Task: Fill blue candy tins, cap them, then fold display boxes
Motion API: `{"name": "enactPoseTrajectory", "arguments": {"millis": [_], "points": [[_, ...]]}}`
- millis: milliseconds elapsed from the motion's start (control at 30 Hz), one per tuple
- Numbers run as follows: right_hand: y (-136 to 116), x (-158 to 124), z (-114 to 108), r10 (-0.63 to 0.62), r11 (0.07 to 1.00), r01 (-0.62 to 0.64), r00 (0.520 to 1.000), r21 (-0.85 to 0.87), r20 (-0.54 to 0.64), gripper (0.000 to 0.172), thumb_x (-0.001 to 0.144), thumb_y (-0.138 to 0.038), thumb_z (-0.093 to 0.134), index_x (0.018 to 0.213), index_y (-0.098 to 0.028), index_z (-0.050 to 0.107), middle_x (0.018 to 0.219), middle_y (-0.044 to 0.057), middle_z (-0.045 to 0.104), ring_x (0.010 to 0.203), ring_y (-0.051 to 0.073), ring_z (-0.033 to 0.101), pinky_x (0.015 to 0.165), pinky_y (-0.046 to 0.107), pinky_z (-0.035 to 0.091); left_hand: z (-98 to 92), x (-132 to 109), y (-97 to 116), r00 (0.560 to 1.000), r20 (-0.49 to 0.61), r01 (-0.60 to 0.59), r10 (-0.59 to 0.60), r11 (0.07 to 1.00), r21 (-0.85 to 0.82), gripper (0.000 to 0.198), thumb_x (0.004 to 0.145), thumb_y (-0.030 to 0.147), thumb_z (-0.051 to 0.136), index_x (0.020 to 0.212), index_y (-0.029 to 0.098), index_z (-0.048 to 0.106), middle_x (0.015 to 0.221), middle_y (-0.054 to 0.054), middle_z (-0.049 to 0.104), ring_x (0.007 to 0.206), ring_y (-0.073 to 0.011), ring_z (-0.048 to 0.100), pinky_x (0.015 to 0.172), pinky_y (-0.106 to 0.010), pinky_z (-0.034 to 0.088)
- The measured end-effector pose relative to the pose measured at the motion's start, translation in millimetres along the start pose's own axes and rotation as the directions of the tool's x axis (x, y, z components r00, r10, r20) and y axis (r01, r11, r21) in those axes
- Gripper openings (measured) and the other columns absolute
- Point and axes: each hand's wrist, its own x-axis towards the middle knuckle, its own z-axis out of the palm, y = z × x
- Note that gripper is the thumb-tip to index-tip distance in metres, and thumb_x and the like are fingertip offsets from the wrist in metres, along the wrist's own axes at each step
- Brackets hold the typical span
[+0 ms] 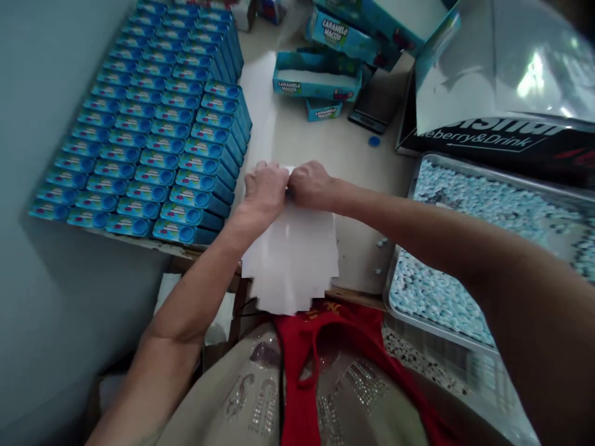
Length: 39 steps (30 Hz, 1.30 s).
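Note:
A white die-cut sheet (292,260) lies at the table's front edge, its stepped lower end toward my body. At its far end my left hand (266,184) is closed, fingers curled down on the white material. Right beside it, nearly touching, my right hand (310,184) is bent into a fist-like grip on the same end. A small dark bit shows between the hands; what it is cannot be made out. The fingertips of both hands are mostly hidden.
Rows of blue boxes (153,124) stand at the left. Open blue cartons (317,83) and a dark scale (375,108) lie at the back. A metal tray (394,291) of pale blue candies is at the right, before a black box (488,139). A blue cap (374,141) lies near the scale.

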Motion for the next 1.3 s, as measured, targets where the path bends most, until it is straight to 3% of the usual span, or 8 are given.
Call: {"name": "enactPoseTrajectory", "arguments": {"millis": [167,333,467,600,700,833,1033,1300], "points": [[40.5,-26.9,-15.7,0.340,0.939,-0.328,0.930,-0.105,0.140,0.029,0.092,-0.018,0.057,0.077,-0.002,0.077,0.070,0.012,0.074,0.079,0.019,0.075,0.075,0.028,0.044,-7.4,-100.4,23.9,0.955,-0.022,-0.293,0.295,0.954,0.056,0.036,0.094,0.044,0.084,0.114,0.017,0.073,0.108,-0.013,0.070,0.115,-0.0342,0.061,0.100,-0.042,0.047],[51.9,-77.3,5.5,0.434,0.888,-0.458,0.858,0.028,0.275,0.034,0.095,-0.020,0.058,0.071,-0.006,0.077,0.057,0.011,0.066,0.053,0.014,0.060,0.064,0.030,0.044,36.7,-164.5,12.5,0.962,0.093,-0.272,0.258,0.944,0.189,0.017,0.108,0.026,0.060,0.103,0.020,0.076,0.102,-0.013,0.075,0.099,-0.0302,0.066,0.081,-0.039,0.047],[50.5,-98.3,15.6,0.391,0.902,-0.424,0.880,0.076,0.268,0.051,0.109,-0.038,0.051,0.080,-0.007,0.077,0.069,0.014,0.070,0.064,0.017,0.063,0.067,0.030,0.042,41.5,-149.7,-2.7,0.974,0.039,-0.224,0.222,0.973,0.063,0.028,0.110,0.034,0.057,0.097,0.021,0.078,0.097,-0.012,0.076,0.095,-0.0288,0.067,0.077,-0.037,0.045],[47.0,-125.8,34.2,0.359,0.920,-0.386,0.901,-0.072,-0.242,0.052,0.113,-0.051,0.043,0.105,-0.014,0.079,0.102,0.021,0.076,0.094,0.031,0.068,0.079,0.037,0.044,27.6,-107.1,-15.3,0.975,0.150,-0.135,0.166,0.971,-0.195,0.038,0.104,0.041,0.062,0.074,0.022,0.073,0.086,-0.006,0.074,0.083,-0.0232,0.065,0.071,-0.034,0.041],[37.3,-148.3,66.2,0.018,0.982,-0.106,0.875,-0.156,-0.483,0.040,0.113,-0.038,0.041,0.131,-0.019,0.072,0.124,0.019,0.072,0.113,0.034,0.062,0.095,0.044,0.045,22.8,-75.7,-24.0,0.939,0.333,0.026,0.089,0.945,-0.325,0.042,0.099,0.043,0.063,0.063,0.021,0.067,0.067,-0.002,0.065,0.067,-0.0194,0.057,0.065,-0.032,0.037],[26.5,-148.3,101.9,-0.232,0.954,0.140,0.906,-0.266,-0.354,0.038,0.112,-0.025,0.044,0.143,-0.018,0.064,0.134,0.018,0.066,0.122,0.033,0.055,0.104,0.046,0.044,23.7,-61.8,-25.3,0.891,0.452,0.136,0.032,0.933,-0.334,0.038,0.098,0.045,0.065,0.069,0.020,0.072,0.070,-0.003,0.066,0.071,-0.0210,0.059,0.067,-0.031,0.041],[28.5,-121.2,107.1,-0.227,0.942,0.135,0.930,-0.307,-0.289,0.031,0.112,-0.026,0.041,0.125,-0.019,0.069,0.118,0.015,0.068,0.109,0.033,0.054,0.094,0.043,0.042,46.9,-117.2,-6.0,0.991,-0.039,-0.121,0.127,0.984,0.129,0.028,0.100,0.039,0.073,0.120,0.020,0.074,0.121,-0.017,0.073,0.116,-0.0363,0.062,0.103,-0.048,0.046],[21.3,-116.9,108.3,-0.200,0.944,0.149,0.968,-0.294,-0.150,0.032,0.114,-0.028,0.039,0.118,-0.015,0.069,0.110,0.017,0.070,0.102,0.031,0.059,0.079,0.038,0.039,78.7,-134.5,-7.4,0.991,0.062,-0.131,0.118,0.947,0.292,0.034,0.112,0.043,0.047,0.114,0.018,0.070,0.115,-0.021,0.071,0.110,-0.0388,0.059,0.091,-0.050,0.044]]}}
